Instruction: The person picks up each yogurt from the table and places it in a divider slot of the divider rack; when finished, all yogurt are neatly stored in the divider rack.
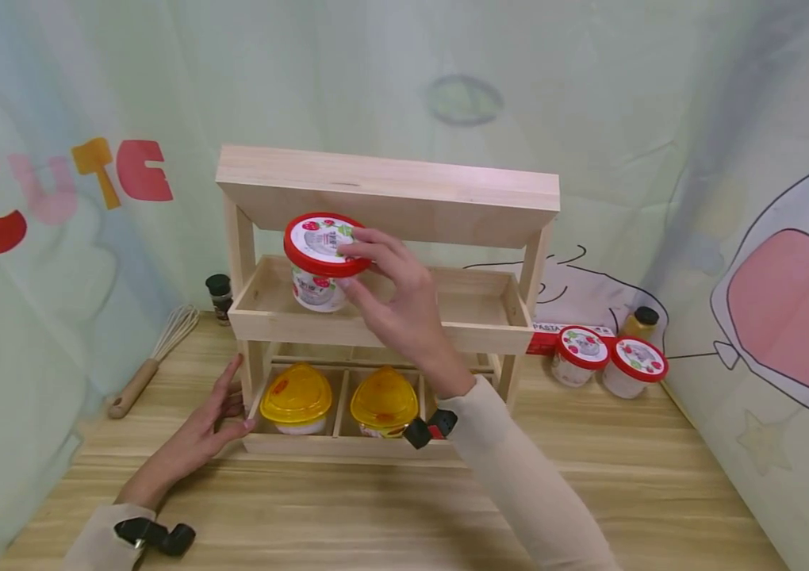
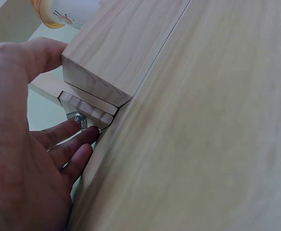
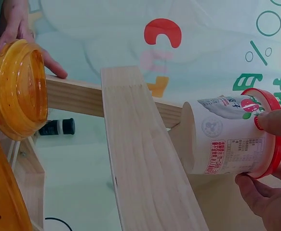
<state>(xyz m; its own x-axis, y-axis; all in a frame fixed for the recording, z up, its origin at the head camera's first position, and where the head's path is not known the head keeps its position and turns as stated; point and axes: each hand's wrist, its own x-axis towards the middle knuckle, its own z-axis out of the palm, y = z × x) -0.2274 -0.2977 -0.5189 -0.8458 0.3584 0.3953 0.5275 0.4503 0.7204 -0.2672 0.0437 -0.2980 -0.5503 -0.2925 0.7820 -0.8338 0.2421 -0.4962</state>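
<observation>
My right hand grips the red lid of a white paper tub with strawberry prints, thumb on one side and fingers on the other. The tub is at the left part of the upper tray of a wooden two-tier rack; in the right wrist view the tub lies beyond a wooden board. Whether its base touches the tray I cannot tell. My left hand touches the left end of the lower tray. In the left wrist view, its fingertips are by a wing nut and its thumb touches the wood.
Two yellow-lidded cups sit in the lower tray's compartments. Two more red-lidded tubs stand right of the rack, near a jar with a black cap and a red pasta box. A whisk and a dark-capped jar are at left.
</observation>
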